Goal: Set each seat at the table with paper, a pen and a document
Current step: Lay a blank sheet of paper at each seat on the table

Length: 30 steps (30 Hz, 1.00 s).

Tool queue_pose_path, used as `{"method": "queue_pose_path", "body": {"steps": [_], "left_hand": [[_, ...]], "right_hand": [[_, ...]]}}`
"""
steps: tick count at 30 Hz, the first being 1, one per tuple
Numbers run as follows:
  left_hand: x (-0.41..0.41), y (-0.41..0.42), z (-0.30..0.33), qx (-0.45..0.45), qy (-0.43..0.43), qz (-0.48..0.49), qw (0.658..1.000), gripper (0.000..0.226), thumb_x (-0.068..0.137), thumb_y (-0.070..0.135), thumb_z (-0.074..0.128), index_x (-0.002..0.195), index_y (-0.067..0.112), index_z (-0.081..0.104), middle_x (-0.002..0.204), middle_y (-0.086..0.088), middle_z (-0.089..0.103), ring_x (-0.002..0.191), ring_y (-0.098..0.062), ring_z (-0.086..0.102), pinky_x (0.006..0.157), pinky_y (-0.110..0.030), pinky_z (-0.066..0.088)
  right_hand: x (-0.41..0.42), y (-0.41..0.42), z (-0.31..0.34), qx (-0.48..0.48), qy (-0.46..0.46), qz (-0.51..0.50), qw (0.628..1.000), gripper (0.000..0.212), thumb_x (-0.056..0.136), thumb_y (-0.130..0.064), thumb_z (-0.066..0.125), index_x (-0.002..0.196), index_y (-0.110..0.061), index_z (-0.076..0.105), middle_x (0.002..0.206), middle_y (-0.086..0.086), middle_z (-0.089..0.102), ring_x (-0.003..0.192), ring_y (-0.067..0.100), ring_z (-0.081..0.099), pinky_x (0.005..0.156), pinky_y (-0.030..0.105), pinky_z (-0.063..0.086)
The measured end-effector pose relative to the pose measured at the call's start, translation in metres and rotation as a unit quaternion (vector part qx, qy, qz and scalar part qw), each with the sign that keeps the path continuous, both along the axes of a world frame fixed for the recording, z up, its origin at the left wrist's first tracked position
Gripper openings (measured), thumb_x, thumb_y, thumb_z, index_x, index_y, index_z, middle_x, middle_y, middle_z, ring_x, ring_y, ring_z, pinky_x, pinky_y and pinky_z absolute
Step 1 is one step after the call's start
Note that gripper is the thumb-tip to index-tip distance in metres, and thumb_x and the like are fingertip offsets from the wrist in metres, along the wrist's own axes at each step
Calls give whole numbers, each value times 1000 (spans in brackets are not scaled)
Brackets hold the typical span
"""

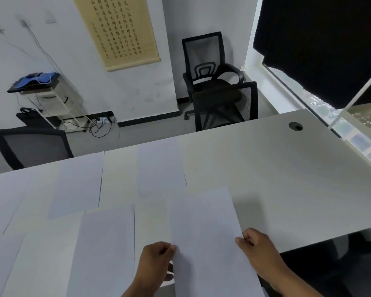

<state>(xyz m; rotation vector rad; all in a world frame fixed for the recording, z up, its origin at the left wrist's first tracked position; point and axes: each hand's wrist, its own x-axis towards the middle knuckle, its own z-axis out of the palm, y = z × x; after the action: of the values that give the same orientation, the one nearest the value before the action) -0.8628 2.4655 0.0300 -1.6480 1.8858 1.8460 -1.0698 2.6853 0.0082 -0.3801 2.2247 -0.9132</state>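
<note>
A blank white sheet of paper [206, 236] is held over the near right part of the white table [276, 168]. My left hand [156, 262] pinches its left edge and my right hand [257, 245] pinches its right edge. Three more white sheets lie flat on the table: one at the far left [77, 185], one at the far middle [161, 168], and one at the near left [105, 249]. No pen or printed document is in view.
Black mesh office chairs stand beyond the table: one at the far left [32, 146] and two at the back right [221, 99]. A cable hole [295, 126] sits in the table's far right corner. A white shelf frame [351, 116] and a window border the right.
</note>
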Motion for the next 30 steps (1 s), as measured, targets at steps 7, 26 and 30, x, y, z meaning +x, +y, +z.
{"method": "queue_pose_path", "body": {"steps": [7, 26, 30], "left_hand": [[-38, 3, -39, -3, -66, -22, 998, 25, 99, 23, 77, 80, 6, 78, 74, -9, 80, 58, -20, 72, 54, -31, 57], [-105, -21, -77, -57, -194, -94, 975, 29, 88, 38, 73, 74, 13, 70, 57, 3, 75, 64, -22, 79, 73, -40, 67], [-107, -23, -78, -60, -197, -95, 974, 31, 87, 40, 76, 70, 15, 68, 56, 6, 74, 62, -19, 78, 74, -39, 67]], "right_hand": [[-27, 6, -23, 88, 32, -10, 996, 37, 103, -36, 65, 76, -16, 50, 63, -8, 49, 55, 7, 40, 55, 25, 37], [-75, -25, -72, 213, 102, -34, 971, 28, 93, -44, 74, 100, -21, 59, 108, -2, 49, 107, 21, 38, 83, 38, 41], [-86, -19, -79, 210, 82, -33, 974, 37, 90, -49, 77, 107, -22, 59, 115, 0, 49, 115, 25, 39, 86, 37, 35]]}}
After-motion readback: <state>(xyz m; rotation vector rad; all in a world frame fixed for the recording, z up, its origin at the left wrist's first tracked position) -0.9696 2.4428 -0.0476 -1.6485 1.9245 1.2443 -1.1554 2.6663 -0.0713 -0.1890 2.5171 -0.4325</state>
